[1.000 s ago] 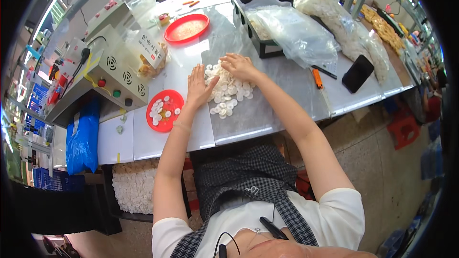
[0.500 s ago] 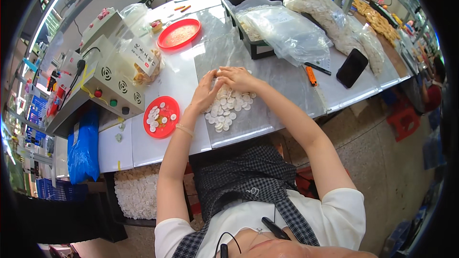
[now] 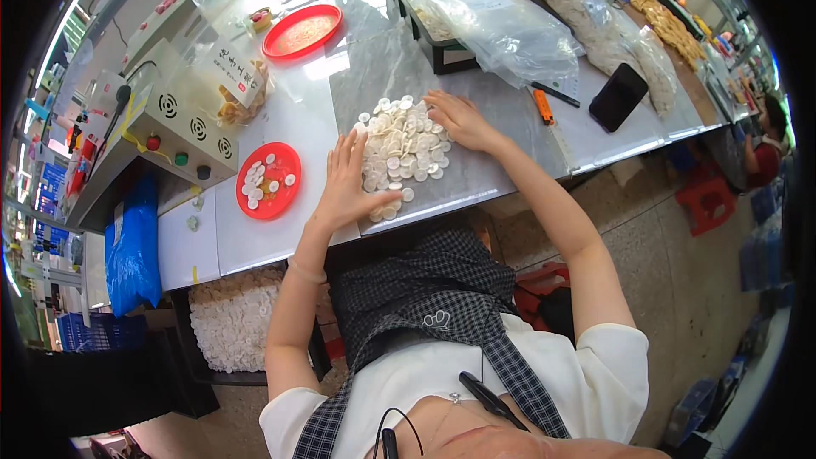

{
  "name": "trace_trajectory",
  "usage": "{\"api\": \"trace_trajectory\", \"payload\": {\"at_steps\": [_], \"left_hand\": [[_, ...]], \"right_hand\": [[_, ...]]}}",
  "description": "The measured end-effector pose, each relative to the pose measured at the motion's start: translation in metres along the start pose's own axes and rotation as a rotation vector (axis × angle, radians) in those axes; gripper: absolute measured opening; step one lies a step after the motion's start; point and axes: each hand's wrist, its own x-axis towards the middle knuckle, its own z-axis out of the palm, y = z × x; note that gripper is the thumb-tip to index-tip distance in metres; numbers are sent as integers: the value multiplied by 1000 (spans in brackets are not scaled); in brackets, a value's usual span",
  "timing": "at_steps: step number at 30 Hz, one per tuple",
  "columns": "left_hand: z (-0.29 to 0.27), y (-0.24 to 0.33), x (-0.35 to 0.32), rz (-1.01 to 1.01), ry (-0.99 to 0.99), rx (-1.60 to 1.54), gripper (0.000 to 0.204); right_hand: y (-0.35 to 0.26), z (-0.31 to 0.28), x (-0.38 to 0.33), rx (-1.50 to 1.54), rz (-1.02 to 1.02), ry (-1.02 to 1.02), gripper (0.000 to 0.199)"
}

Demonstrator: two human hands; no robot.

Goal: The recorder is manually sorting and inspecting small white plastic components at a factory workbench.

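A heap of small white round discs [image 3: 404, 149] lies on a grey sheet [image 3: 476, 174] on the white table. My left hand [image 3: 347, 184] rests flat on the sheet, fingers spread, touching the heap's left edge. At the heap's right edge my right hand [image 3: 459, 116] lies flat with fingers apart, touching the discs. Neither hand grips anything. A red round plate [image 3: 269, 180] with a few white discs sits to the left of my left hand.
A second red plate [image 3: 302, 32] sits farther back. A beige control box [image 3: 166, 132] stands at the left. A black tray [image 3: 429, 8] and clear bags of white pieces [image 3: 510, 30] lie behind. An orange cutter [image 3: 542, 107] and black phone [image 3: 619, 97] lie at right.
My hands were cupped together over the heap half a second ago. Now they have spread apart, flat on either side, and the discs lie more spread out.
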Motion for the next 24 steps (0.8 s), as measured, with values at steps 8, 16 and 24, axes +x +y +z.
{"api": "trace_trajectory", "payload": {"at_steps": [8,16,24], "left_hand": [[24,24,-25,-81,84,82,127],[39,37,-7,-119,198,119,129],[36,73,-51,69,508,-202,78]], "right_hand": [[-53,-24,-33,324,28,233,29],[-112,-24,-82,19,-28,206,16],[-109,-13,-97,27,19,251,17]]}}
